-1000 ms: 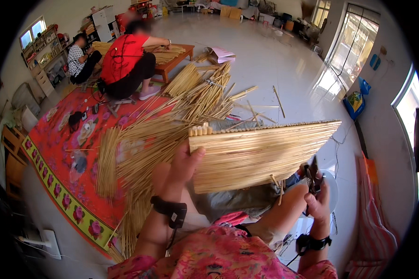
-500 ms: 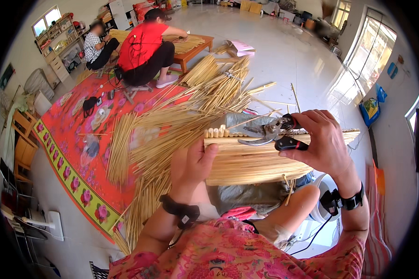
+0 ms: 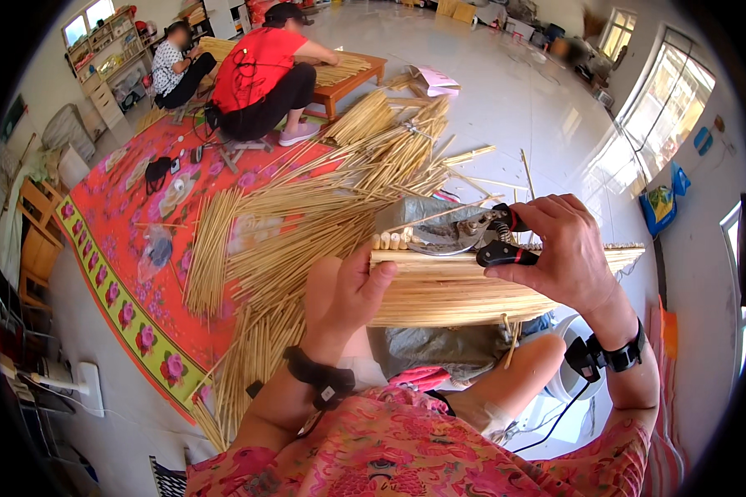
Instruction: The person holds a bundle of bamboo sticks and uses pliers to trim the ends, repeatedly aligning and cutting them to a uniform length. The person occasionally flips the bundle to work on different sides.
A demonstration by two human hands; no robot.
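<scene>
A panel of straw-coloured sticks (image 3: 448,290), laid side by side, lies across in front of me. My left hand (image 3: 352,290) grips its left end, thumb on the face and the fingers mostly hidden behind. In my right hand (image 3: 564,248) is a pair of pruning shears (image 3: 472,234) with black and red handles, held partly spread. The curved metal blades reach over the panel's upper edge, beside the row of pale stick ends (image 3: 392,241) near my left hand. Whether the blades touch a stick I cannot tell.
Loose sticks (image 3: 298,240) spread in heaps over a red flowered mat (image 3: 124,215). Beyond, a person in a red top (image 3: 257,74) and another in a patterned shirt (image 3: 170,70) sit by a low wooden table (image 3: 340,93). A white bucket (image 3: 568,377) stands beside my right leg.
The shears have moved slightly left along the panel's upper edge, and their blades now sit closer to the stick ends by my left hand. My left hand still holds the panel.
</scene>
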